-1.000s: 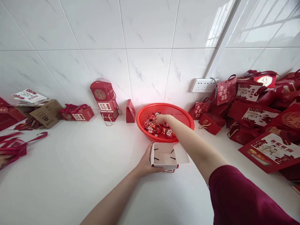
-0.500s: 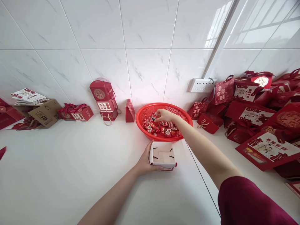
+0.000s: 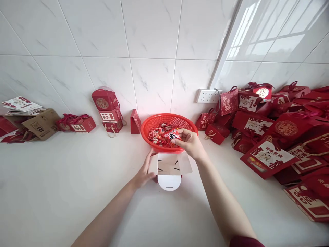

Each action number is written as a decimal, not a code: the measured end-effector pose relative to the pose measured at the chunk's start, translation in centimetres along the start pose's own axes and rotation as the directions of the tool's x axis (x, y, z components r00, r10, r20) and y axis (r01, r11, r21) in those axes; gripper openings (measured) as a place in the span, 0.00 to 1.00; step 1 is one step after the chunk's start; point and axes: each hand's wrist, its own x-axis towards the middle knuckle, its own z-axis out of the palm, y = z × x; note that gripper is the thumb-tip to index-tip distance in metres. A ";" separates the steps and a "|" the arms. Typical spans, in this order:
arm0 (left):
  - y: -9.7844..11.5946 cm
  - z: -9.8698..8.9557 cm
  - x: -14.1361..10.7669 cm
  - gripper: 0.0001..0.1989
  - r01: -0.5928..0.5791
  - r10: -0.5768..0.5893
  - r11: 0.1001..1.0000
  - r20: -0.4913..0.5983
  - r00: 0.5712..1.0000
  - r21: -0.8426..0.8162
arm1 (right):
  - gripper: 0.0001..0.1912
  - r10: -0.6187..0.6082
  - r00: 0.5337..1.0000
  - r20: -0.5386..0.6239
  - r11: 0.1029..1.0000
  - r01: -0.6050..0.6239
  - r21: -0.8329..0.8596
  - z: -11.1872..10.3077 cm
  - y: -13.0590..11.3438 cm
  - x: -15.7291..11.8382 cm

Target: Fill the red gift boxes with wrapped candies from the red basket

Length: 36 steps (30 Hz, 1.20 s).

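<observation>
My right hand (image 3: 190, 143) pinches a red wrapped candy packet (image 3: 172, 134) with black and white printing, above the near part of a red plastic basket (image 3: 144, 129). Small red wrapped candies (image 3: 155, 134) lie inside that basket. Just in front of it stands a small gift box (image 3: 168, 164), its white inside facing up and its flaps folded outward. The near flap has a rounded end with a slot. My left hand (image 3: 144, 174) grips the box's left side, thumb at the near corner and fingers along the far edge, partly behind the side flap.
Red gift boxes (image 3: 282, 128) are heaped on the right. A socket strip (image 3: 208, 95) is fixed to the tiled wall behind. Left of the basket are a red folded card (image 3: 134, 121), stacked red boxes (image 3: 108, 106), a ribboned box (image 3: 77, 123) and a cardboard carton (image 3: 42, 124).
My right hand has come up out of the candies and toward me with the packet. The box's flaps are now spread outward, and my left hand still holds its side.
</observation>
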 end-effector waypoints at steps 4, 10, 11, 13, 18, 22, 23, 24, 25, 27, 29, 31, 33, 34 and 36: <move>3.1 -2.1 0.4 0.37 0.009 0.104 0.934 -0.296 0.950 0.357 | 0.17 0.032 0.998 -0.048 0.998 -0.029 0.054 -0.2 -1.3 -1.0; 13.1 1.1 4.3 0.18 0.014 0.189 0.843 -0.321 0.928 0.538 | 0.12 0.031 0.999 0.011 0.987 -0.032 0.156 0.4 -3.1 -1.8; 14.3 2.2 4.8 0.17 0.003 0.148 0.849 -0.243 0.959 0.528 | 0.12 0.031 0.999 0.014 0.986 -0.033 0.165 0.7 -3.3 -2.0; 15.5 4.2 5.3 0.17 0.012 0.057 0.863 -0.121 0.991 0.504 | 0.12 0.038 0.999 0.009 0.988 -0.039 0.148 1.3 -3.3 -2.2; 14.4 6.4 5.5 0.12 0.037 -0.005 0.923 -0.083 0.997 0.383 | 0.16 0.074 0.997 0.002 0.995 -0.074 0.074 2.2 -2.7 -2.1; 13.5 5.3 5.8 0.12 0.078 -0.082 0.972 0.007 0.997 0.221 | 0.17 0.123 0.991 0.061 0.990 -0.126 0.058 2.5 -2.0 -1.6; 13.4 4.9 5.9 0.12 0.090 -0.098 0.974 0.025 0.995 0.206 | 0.17 0.131 0.988 0.086 0.988 -0.137 0.072 2.5 -1.8 -1.4; 13.3 4.6 6.0 0.12 0.099 -0.108 0.974 0.034 0.994 0.203 | 0.17 0.136 0.985 0.104 0.986 -0.145 0.087 2.6 -1.6 -1.3; 13.2 4.3 6.2 0.12 0.104 -0.114 0.972 0.035 0.993 0.209 | 0.17 0.139 0.983 0.117 0.984 -0.150 0.094 2.6 -1.4 -1.2; 13.2 3.8 6.4 0.13 0.113 -0.124 0.969 0.035 0.992 0.221 | 0.17 0.140 0.982 0.127 0.985 -0.152 0.083 2.7 -1.2 -1.2; 13.2 3.6 6.5 0.14 0.132 -0.145 0.967 0.044 0.988 0.218 | 0.18 0.137 0.982 0.129 0.988 -0.146 0.059 2.7 -1.2 -1.2; 13.1 3.5 6.5 0.13 0.155 -0.171 0.966 0.061 0.983 0.206 | 0.17 0.120 0.984 0.135 0.991 -0.127 0.045 2.7 -1.3 -1.2; 13.0 3.5 6.5 0.13 0.169 -0.185 0.966 0.071 0.980 0.194 | 0.16 0.093 0.986 0.137 0.994 -0.100 0.041 2.6 -1.5 -1.3; 12.8 3.5 6.6 0.13 0.173 -0.189 0.966 0.070 0.979 0.191 | 0.16 0.083 0.987 0.136 0.995 -0.089 0.035 2.6 -1.6 -1.3; 12.6 3.5 6.6 0.13 0.184 -0.199 0.963 0.058 0.978 0.196 | 0.16 0.077 0.989 0.128 0.997 -0.077 -0.001 2.5 -1.6 -1.3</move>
